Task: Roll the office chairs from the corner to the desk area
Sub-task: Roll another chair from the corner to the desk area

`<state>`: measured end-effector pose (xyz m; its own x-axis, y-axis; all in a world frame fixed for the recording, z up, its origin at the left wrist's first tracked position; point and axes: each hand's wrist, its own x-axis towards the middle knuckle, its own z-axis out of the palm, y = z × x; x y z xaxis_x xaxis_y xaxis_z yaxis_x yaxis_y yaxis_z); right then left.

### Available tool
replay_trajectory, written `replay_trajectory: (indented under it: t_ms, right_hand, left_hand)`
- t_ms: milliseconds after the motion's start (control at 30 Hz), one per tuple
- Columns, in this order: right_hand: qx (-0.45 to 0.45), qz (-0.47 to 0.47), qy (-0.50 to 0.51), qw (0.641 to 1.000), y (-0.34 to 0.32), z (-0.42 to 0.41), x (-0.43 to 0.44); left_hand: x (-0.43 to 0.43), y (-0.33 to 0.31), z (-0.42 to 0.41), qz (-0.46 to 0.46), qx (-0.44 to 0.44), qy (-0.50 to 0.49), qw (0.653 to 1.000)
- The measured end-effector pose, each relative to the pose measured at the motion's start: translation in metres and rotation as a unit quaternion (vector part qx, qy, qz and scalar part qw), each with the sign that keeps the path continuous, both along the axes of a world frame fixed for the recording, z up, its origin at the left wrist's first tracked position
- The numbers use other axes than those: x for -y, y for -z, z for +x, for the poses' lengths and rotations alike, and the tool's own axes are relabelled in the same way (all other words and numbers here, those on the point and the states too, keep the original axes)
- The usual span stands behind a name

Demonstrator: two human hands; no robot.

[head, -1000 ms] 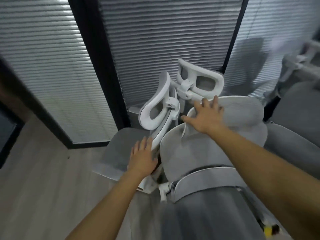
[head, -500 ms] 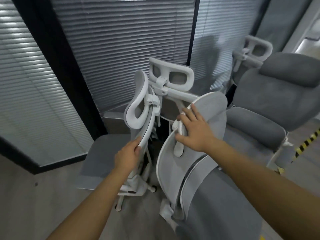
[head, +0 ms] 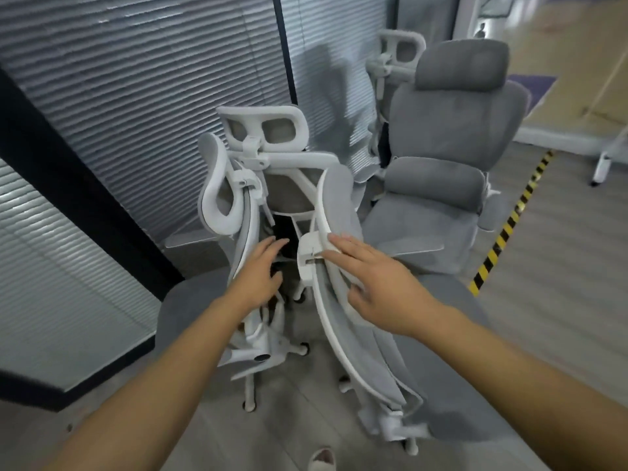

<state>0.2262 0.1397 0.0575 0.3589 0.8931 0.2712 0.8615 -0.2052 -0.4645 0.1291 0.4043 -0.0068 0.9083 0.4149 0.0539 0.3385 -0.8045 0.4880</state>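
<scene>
Several grey-and-white office chairs crowd a corner by blinds. The nearest chair (head: 343,212) stands edge-on in front of me, its white-framed backrest curving down the middle. My right hand (head: 380,290) lies on that backrest's frame with straight fingers, the thumb under the rim. To its left a second chair (head: 221,195) with a looped white headrest faces left. My left hand (head: 260,273) reaches between the two chairs, fingers extended beside the second chair's backrest edge; contact is unclear. A third chair's headrest (head: 261,129) shows behind them.
A padded grey chair (head: 452,137) stands to the right, with another white-framed chair (head: 397,52) behind it. Blinds and a black frame (head: 78,198) close off the left. Yellow-black floor tape (head: 509,219) runs at the right. White chair bases and castors (head: 251,399) sit by my feet.
The view has swung left to right around the chairs. My right hand slid down the nearest backrest's frame and flattened. My left hand let go of the second chair's backrest edge and opened.
</scene>
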Motion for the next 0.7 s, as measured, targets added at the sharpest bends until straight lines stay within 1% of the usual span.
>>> replay_trajectory:
  t_ms: [100, 200, 267, 367, 467, 533, 633, 700]
  right_hand:
    - [0.002, 0.008, 0.037, 0.999, -0.004, -0.022, 0.036]
    - [-0.013, 0.019, 0.093, 0.995, -0.002, -0.046, 0.065]
    - [-0.023, 0.038, 0.145, 0.988, 0.0, -0.062, 0.082]
    - [-0.041, 0.071, 0.234, 0.969, 0.003, -0.089, 0.107]
    - [-0.057, 0.117, 0.339, 0.932, 0.003, -0.123, 0.121]
    - [-0.069, 0.14, 0.408, 0.9, 0.003, -0.147, 0.123]
    - [-0.083, 0.181, 0.501, 0.842, 0.003, -0.178, 0.118]
    - [-0.085, 0.209, 0.556, 0.8, 0.003, -0.194, 0.113]
  left_hand:
    - [-0.027, 0.0, 0.02, 0.065, -0.066, 0.057, 0.994]
    - [-0.048, 0.003, 0.036, 0.125, -0.113, 0.139, 0.976]
    - [-0.053, 0.006, 0.047, 0.142, -0.117, 0.203, 0.962]
    - [-0.047, 0.009, 0.061, 0.11, -0.089, 0.292, 0.946]
    - [-0.037, 0.009, 0.068, 0.134, -0.031, 0.395, 0.908]
    - [-0.032, 0.016, 0.062, 0.116, 0.031, 0.442, 0.889]
    - [-0.018, 0.034, 0.034, 0.044, 0.091, 0.448, 0.888]
    - [-0.005, 0.045, 0.017, 0.025, 0.14, 0.448, 0.882]
